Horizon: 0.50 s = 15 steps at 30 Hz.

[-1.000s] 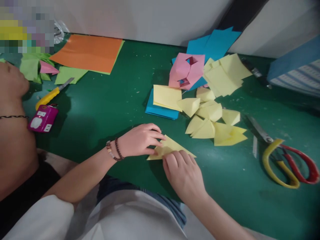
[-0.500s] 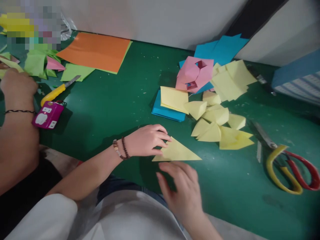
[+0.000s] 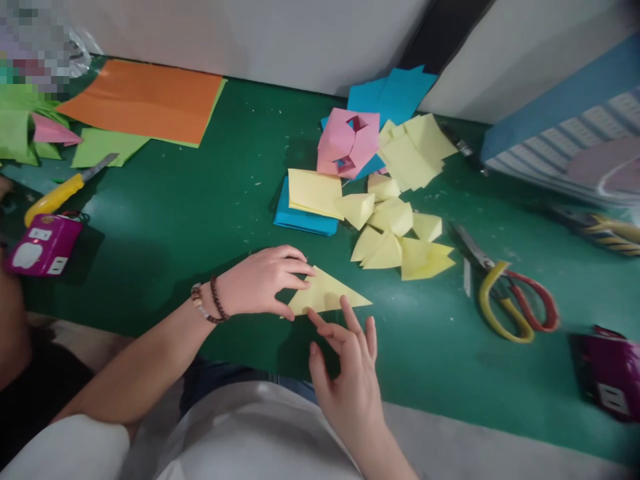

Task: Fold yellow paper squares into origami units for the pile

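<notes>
Head view: a green worktop (image 3: 190, 213) is running along a pale wall (image 3: 240, 40); scissors (image 3: 493, 287) are lying right, yellow folded pieces (image 3: 393, 220) beyond. The yellow triangle (image 3: 327, 291) is lying between the hands, left hand (image 3: 267, 280) touching its left side, fingers spread, right hand (image 3: 350, 367) open at its near edge.

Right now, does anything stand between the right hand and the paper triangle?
Nothing visible does: the right hand has fingertips at the near edge of the paper triangle. The left hand is at its left side; the scissors lie farther right.
</notes>
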### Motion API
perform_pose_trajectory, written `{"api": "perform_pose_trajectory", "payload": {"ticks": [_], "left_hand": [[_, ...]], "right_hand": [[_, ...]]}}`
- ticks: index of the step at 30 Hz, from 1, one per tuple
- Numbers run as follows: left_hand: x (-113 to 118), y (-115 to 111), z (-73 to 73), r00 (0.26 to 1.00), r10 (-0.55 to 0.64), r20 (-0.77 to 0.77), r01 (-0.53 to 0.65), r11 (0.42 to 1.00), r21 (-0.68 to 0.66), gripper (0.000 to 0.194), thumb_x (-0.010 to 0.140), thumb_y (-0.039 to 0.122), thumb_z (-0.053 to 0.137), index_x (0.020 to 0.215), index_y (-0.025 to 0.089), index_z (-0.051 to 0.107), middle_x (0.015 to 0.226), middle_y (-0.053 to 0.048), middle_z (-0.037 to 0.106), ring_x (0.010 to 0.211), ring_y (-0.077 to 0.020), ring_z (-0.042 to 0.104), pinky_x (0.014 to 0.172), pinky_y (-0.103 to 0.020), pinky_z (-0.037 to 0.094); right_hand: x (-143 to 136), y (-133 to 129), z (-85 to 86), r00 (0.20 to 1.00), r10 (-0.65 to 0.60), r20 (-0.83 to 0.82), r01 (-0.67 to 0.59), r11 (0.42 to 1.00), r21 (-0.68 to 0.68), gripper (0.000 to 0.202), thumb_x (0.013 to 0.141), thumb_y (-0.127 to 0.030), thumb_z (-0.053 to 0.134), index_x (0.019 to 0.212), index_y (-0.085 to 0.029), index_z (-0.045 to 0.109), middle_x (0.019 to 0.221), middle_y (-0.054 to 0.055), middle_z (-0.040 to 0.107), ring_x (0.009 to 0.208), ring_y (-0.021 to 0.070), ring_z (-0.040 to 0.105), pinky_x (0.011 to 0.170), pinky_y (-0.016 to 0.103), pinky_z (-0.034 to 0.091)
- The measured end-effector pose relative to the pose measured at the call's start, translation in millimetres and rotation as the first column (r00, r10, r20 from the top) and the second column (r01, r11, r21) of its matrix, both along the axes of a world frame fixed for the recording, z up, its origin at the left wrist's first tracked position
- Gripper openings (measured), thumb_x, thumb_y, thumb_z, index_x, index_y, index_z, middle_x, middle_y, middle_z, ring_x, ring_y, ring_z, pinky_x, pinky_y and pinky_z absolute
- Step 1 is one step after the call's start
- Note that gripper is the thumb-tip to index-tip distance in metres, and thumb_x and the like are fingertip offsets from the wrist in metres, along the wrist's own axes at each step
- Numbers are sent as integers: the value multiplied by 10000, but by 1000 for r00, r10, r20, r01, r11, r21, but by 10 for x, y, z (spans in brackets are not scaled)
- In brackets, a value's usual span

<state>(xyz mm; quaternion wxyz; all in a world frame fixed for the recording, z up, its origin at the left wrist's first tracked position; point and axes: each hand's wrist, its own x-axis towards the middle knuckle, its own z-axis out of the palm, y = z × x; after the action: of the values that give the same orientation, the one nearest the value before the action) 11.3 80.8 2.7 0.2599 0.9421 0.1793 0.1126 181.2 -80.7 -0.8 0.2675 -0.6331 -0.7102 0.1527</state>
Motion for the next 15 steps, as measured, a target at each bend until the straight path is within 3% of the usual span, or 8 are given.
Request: {"api": "perform_pose_trajectory", "payload": {"ticks": [15], "left_hand": [[-8, -6, -14, 1000, 17, -8, -17, 999, -37, 457, 695, 423, 814, 1067, 174, 719, 1273, -79, 646, 1211, -286, 512, 987, -429, 470]], "right_hand": [[512, 10, -93, 931, -364, 36, 360, 929, 81, 115, 911, -257, 472, 1013, -204, 458, 1054, 101, 743, 1366, 346, 418, 1081, 714, 198]]}}
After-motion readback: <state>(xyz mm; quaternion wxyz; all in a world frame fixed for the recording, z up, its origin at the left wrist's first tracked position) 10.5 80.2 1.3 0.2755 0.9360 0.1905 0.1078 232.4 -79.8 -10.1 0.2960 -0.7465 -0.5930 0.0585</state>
